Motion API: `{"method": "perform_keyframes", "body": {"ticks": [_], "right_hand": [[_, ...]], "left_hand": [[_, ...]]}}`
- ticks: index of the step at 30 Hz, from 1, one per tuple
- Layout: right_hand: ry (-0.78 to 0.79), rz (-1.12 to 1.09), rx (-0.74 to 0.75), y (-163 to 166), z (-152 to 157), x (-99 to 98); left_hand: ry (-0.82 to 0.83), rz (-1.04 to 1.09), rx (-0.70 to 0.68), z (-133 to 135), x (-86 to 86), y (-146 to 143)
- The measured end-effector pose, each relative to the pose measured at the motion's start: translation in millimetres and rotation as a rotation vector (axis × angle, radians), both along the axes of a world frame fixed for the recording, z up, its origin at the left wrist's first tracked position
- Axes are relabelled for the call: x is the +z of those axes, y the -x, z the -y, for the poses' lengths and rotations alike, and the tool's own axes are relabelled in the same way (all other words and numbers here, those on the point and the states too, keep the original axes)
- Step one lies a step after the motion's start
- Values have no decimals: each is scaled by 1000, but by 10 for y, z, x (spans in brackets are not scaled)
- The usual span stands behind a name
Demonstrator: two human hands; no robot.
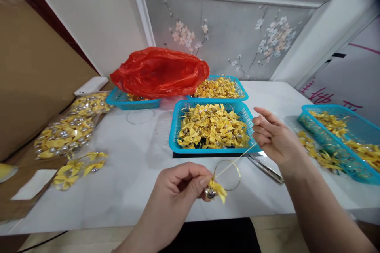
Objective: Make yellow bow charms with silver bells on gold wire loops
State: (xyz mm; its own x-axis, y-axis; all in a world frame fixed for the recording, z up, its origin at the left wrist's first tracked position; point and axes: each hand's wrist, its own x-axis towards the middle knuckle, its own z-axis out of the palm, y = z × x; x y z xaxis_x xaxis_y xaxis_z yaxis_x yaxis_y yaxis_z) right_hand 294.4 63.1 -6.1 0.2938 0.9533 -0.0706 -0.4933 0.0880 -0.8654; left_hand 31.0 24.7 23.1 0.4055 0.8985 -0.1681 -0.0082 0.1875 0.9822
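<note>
My left hand (181, 184) pinches a small yellow ribbon bow with a silver bell (216, 190) just above the white table's front edge. A thin gold cord (234, 162) loops from the bow and runs up to my right hand (271, 136), whose fingers are closed on its far end while the others spread. Right behind both hands stands a blue plastic basket (175, 136) heaped with the same yellow bows and bells.
Two more blue baskets (242, 91) of bows sit at the back under a red plastic bag (160, 72). Another blue basket (353, 124) stands at right. Bagged bows (67, 130) and loose bows (77, 168) lie at left. Scissors (265, 169) rest by my right wrist.
</note>
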Motion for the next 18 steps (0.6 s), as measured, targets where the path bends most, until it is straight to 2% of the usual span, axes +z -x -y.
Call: {"method": "perform_keyframes", "body": {"ticks": [6,10,15,18], "right_hand": [[-11,117,-118,-100,53,-119],[-4,172,-140,-151,87,-174],[-19,267,-158,-128,148,-152],[-35,340,-153,-78,174,-106]], "left_hand": [[23,32,0,-12,-12,-13],[36,97,-40,8,-23,-4],[-17,101,-164,93,-30,67],[-27,50,-153,129,3,93]]}}
